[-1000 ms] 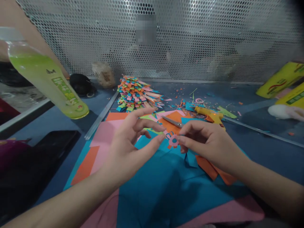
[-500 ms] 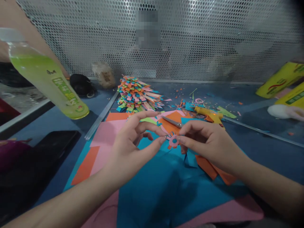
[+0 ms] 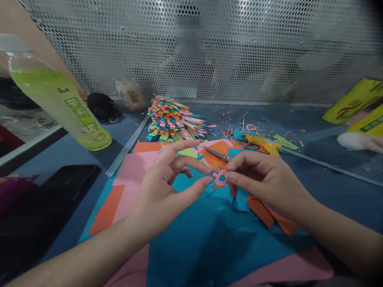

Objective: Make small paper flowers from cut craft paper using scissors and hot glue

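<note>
Sheet of blue paper (image 3: 185, 235), open room nearest, round flower (image 3: 219, 182) above it, face toward viewer, orange tabs downward, long axis unclear, right hand (image 3: 260, 179) pinching its right edge, left hand (image 3: 164, 181) almost closed at its left, hold unclear, scissors (image 3: 218, 153) beyond.

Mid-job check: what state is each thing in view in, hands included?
Left hand: fingers pinching the flower's left edge
Right hand: fingers pinching its right edge
Paper flower: held up between both hands
Scissors: lying down, blades looking closed
Bottle: capped, partly filled
Glue gun: lying down; on or off unclear
Phone: lying flat, screen dark
Blue paper: spread over pink paper
</note>
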A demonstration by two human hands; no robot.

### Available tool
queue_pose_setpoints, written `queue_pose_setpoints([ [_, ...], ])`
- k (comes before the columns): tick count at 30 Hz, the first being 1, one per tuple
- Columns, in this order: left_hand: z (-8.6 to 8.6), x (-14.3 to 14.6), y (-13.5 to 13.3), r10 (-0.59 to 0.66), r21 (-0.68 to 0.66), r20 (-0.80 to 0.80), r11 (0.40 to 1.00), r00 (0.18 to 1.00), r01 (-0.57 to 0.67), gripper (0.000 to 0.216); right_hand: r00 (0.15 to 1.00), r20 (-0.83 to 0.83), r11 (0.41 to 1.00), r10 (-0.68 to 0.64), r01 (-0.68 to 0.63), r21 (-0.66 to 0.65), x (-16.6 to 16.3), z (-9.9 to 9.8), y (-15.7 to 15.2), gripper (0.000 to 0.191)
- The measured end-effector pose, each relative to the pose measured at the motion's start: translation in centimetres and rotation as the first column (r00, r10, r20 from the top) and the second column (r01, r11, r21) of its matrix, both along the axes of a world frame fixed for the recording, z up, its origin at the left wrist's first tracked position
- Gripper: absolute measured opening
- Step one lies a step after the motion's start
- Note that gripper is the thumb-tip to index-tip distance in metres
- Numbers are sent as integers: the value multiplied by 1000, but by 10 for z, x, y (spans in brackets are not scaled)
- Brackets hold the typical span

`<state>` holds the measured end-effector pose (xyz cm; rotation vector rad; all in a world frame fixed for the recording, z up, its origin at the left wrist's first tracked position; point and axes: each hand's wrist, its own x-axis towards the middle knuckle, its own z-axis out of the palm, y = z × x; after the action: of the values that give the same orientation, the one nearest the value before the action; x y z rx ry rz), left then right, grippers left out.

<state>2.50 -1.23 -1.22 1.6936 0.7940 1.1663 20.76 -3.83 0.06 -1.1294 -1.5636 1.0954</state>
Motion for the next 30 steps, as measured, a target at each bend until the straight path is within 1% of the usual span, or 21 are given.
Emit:
queue_pose_setpoints([
  [4,3,0,-4,38,83,-15,996,999,-37,48,1000,28,998,1,-3,62,1,-2,-2,7],
  [6,4,1,-7,61,134,-21,989,998,-57,47,998,60,989,-20,11,144,1,-3,-2,6],
  [8,6,1,-9,95,189,-21,978,995,-89,47,991,115,963,-67,34,266,2,-5,-3,5],
  [11,6,0,-10,136,344,-24,931,990,-119,49,977,180,901,-111,23,433,4,-7,-3,6],
  [13,5,-1,-11,153,451,-32,884,988,-122,49,977,191,868,-99,-10,497,6,-8,-4,9],
  [15,6,-2,-12,175,511,-34,849,984,-134,48,979,193,846,-68,-46,531,8,-10,-4,14],
  [19,12,-4,-16,184,572,-60,812,981,-117,51,979,200,818,-27,-93,567,11,-12,-5,21],
  [22,18,-7,-18,176,611,-137,790,975,-57,45,974,227,803,-12,-125,582,11,-10,-7,22],
  [24,20,-9,-18,145,598,-192,801,971,-1,36,964,266,792,-10,-155,591,11,-8,-8,24],
  [26,21,-11,-18,116,563,-221,826,968,30,27,954,300,774,-6,-186,605,12,-5,-9,24],
  [30,22,-12,-19,85,495,-284,866,955,70,21,935,353,744,22,-251,619,13,-1,-9,25],
])
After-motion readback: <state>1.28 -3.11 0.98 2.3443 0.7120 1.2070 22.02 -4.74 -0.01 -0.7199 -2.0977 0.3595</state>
